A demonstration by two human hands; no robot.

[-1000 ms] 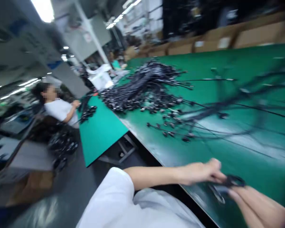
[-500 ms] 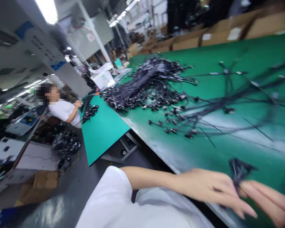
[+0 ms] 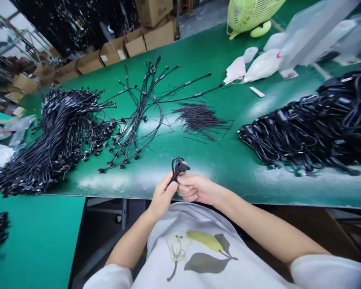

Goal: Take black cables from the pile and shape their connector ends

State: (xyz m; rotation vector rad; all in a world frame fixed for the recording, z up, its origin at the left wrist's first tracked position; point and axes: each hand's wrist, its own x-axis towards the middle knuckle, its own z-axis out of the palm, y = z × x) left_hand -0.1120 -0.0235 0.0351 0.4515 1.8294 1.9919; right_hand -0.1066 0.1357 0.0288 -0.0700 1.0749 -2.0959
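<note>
A coiled black cable (image 3: 177, 167) with a dark connector sits between my two hands, just above the front edge of the green table. My left hand (image 3: 163, 193) is closed round the lower part of the coil, thumb on top. From the right, my right hand (image 3: 195, 188) grips the same cable with curled fingers, touching the left fingertips. Beyond the hands lies a loose pile of thin black ties (image 3: 200, 118). Left of it, several straight cables (image 3: 141, 108) are spread out with their connectors toward me.
A large heap of cables (image 3: 63, 128) covers the left of the green table (image 3: 216, 160). Bundled cables (image 3: 307, 124) are piled on the right. Behind stand a yellow-green fan (image 3: 249, 16), white bags (image 3: 263, 66) and cardboard boxes (image 3: 114, 50). A lower green table (image 3: 39, 237) adjoins at the left.
My view has swung from the left side, where a co-worker was visible, to face the table. Both hands still hold the cable, now in the middle of the view with its coil showing clearly.
</note>
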